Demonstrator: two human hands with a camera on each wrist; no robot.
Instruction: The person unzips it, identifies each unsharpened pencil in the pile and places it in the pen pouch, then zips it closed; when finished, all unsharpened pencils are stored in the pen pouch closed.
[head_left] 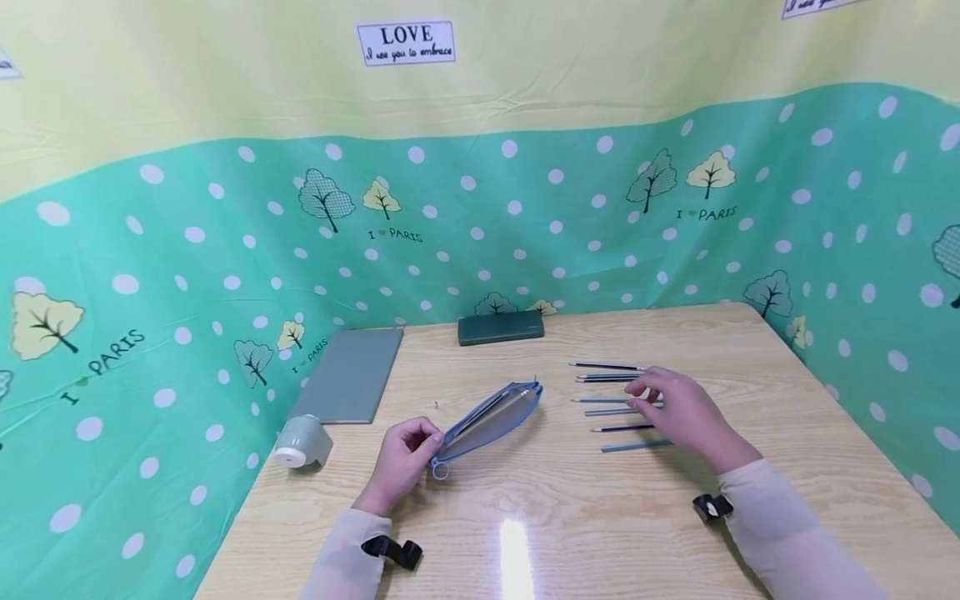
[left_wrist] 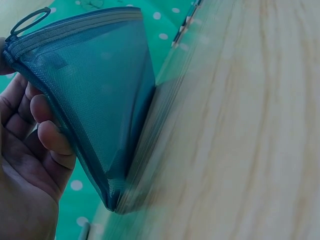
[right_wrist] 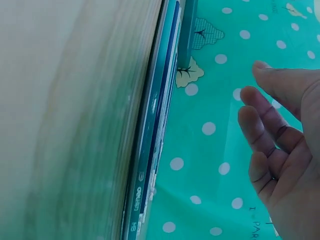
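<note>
Left hand [head_left: 403,460] pinches a pouch [head_left: 495,426] slanting away rightward; empty, loose-fingered right hand [head_left: 681,410] hovers above crosswise pencils [head_left: 606,401].

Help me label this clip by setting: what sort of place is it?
Probably an indoor desk corner set up for filming: a wooden table, a printed cloth hung behind it, and pencils laid out on top.

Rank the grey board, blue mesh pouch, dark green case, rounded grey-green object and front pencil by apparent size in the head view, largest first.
1. Grey board
2. Blue mesh pouch
3. Dark green case and rounded grey-green object: too alike to rank
4. Front pencil
</note>
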